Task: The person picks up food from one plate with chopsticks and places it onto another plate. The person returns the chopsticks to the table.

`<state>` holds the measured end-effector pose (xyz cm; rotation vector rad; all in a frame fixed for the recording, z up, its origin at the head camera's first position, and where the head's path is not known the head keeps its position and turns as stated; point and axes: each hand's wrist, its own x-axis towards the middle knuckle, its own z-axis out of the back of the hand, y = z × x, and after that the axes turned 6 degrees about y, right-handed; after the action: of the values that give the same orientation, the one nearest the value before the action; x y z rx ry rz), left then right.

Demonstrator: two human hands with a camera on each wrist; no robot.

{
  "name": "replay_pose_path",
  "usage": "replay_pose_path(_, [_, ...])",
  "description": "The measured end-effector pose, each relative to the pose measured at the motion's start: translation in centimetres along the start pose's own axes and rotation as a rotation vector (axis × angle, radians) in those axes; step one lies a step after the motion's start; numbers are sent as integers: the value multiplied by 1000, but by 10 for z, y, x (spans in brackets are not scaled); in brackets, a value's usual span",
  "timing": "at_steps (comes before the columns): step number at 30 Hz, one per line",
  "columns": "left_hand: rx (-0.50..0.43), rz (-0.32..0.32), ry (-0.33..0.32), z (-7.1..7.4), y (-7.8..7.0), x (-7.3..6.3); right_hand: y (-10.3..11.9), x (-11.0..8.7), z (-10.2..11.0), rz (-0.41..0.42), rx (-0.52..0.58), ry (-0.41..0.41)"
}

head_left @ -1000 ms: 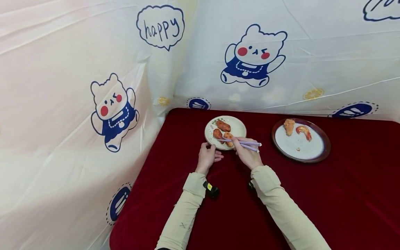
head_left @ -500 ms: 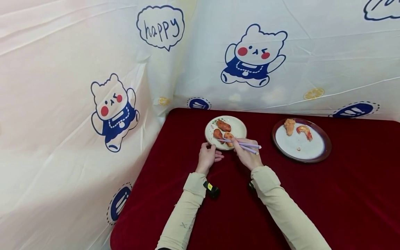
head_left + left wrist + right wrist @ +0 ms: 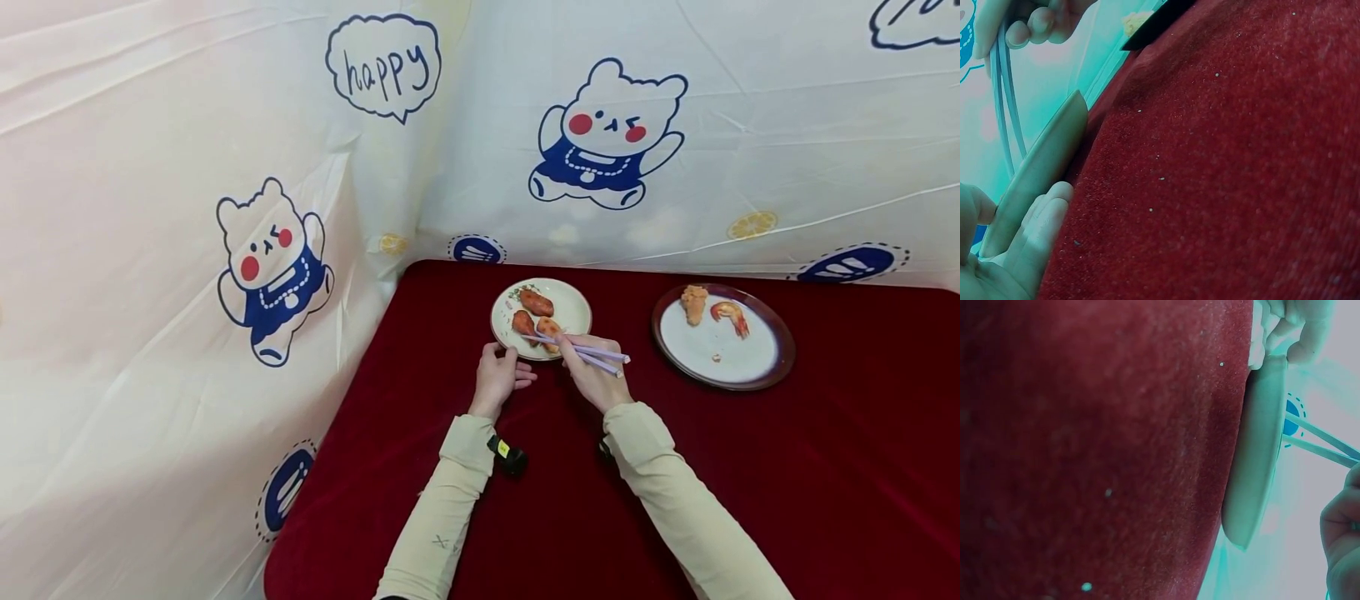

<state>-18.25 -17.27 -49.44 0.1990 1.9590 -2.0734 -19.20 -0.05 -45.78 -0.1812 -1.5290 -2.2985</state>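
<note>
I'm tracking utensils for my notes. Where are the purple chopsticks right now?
In the head view, the purple chopsticks are just right of centre, held in the right hand, their tips over the smaller plate near the browned meat pieces.

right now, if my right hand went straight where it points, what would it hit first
Probably the golden food piece on the small plate, though relative height is hard to judge.
</note>
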Motion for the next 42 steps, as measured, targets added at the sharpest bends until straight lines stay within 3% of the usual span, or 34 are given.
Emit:
replay_pose_path(14, [5,1,-20,-1,1,2,-2,-4,2,-72,85,-2])
replay_pose_path(24, [7,-4,-23,-2,-1,0,0,-6,5,-42,96,-53])
replay_pose_path(31, [1,4,-6,-1,-1,0,34,-14,16,-37,93,-98])
replay_pose_path(42, [10,-13,-19,-2,2,3,31,-19,27,-63,98,-128])
